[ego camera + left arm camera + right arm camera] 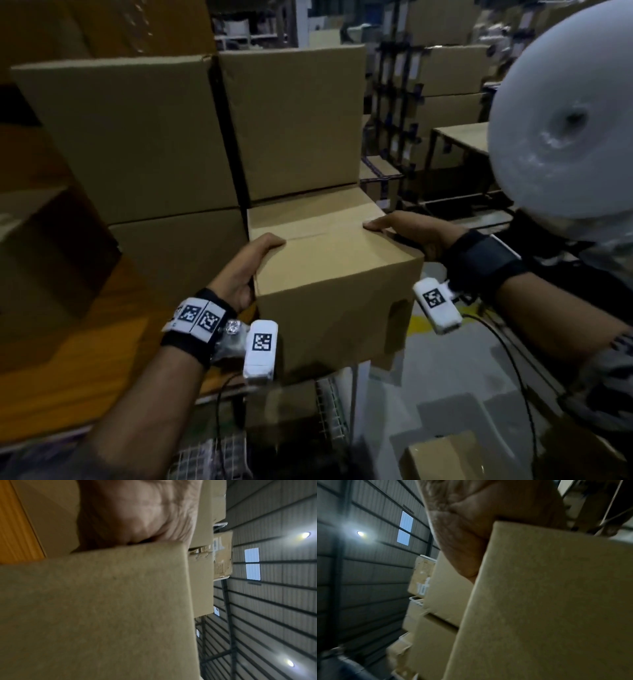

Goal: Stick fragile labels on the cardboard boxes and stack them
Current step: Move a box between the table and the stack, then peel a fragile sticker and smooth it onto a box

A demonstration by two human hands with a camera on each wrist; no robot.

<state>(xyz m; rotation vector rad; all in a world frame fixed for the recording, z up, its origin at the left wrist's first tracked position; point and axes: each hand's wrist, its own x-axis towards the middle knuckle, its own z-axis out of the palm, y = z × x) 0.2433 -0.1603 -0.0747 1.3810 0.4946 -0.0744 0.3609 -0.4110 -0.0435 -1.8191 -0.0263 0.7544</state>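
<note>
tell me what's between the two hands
One cardboard box, nothing else. In the head view the left hand grips its left side and the right hand its right side, thumbs on the lid.

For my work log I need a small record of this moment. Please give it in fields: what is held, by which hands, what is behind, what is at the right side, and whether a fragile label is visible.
held: cardboard box
left hand: grips box's left side, thumb on top
right hand: grips box's right side, thumb on top
behind: stacked boxes
right side: bubble wrap roll
fragile label: none visible on the held box
</note>
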